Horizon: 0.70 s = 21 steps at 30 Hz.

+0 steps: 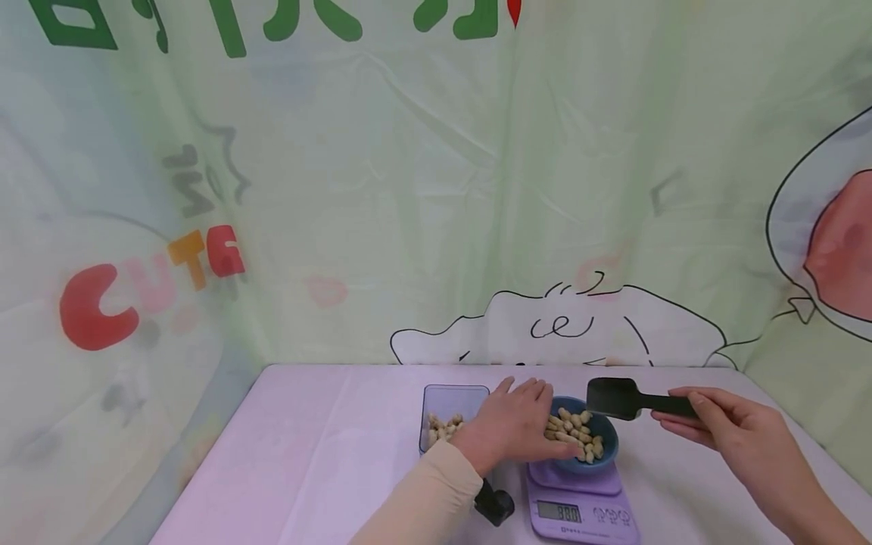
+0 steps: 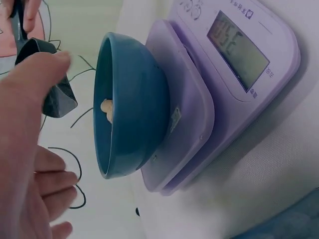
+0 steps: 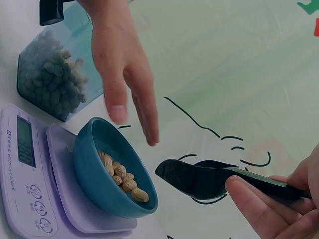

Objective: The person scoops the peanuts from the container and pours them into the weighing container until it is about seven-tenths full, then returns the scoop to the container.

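My right hand (image 1: 742, 435) grips the handle of a black scoop (image 1: 613, 398), whose blade is over the far right rim of a blue bowl (image 1: 608, 453). Peanuts (image 3: 119, 174) lie inside that bowl, which stands on a purple kitchen scale (image 1: 579, 515) with a lit display. Over the bowl's left side hovers my left hand (image 1: 514, 424), its fingers extended and holding nothing. In the left wrist view the scoop (image 2: 60, 102) appears beyond the left thumb. No peanuts can be made out in the scoop from these angles.
A clear bluish container (image 1: 455, 395) with more peanuts stands left of the scale, partly behind the left arm. The table (image 1: 327, 454) has a pale pink cover. A printed curtain (image 1: 436, 189) hangs behind its far edge.
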Tool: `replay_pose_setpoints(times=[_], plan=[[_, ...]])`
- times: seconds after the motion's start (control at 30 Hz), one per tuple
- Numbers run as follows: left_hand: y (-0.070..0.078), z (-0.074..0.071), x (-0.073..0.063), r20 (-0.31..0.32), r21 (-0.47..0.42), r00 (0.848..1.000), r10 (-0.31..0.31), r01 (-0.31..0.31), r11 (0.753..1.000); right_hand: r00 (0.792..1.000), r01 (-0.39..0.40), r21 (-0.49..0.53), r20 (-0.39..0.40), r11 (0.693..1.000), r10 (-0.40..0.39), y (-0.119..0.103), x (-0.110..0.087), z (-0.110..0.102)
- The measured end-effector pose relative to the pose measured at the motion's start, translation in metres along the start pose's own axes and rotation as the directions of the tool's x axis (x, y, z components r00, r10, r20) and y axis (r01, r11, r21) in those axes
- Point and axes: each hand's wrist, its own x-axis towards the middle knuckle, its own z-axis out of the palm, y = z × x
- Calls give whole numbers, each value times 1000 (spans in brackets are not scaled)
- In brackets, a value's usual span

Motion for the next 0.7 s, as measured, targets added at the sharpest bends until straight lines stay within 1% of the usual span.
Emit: replay_pose_setpoints(times=[0.07,0.2,0.33,0.53,0.7], plan=[[-2,-1,-1,-25,-52,1000,13,-15,999,1000,2,8,5,1000,-2,-1,0,1],[-6,-4,-2,-55,-128,998,33,-40,991,1000,5,6,15,1000,-5,-3,1,3],[-11,-8,-5,-72,-179,997,38,-51,983,1000,7,14,21,1000,-7,-4,3,5],[-24,-18,-13,-85,-196,996,6,-23,980,999,32,63,27,997,-34,-5,7,5],[-38,-28,-23,-80,-253,996,-24,3,967,998,47,187,27,981,-53,-8,10,9]])
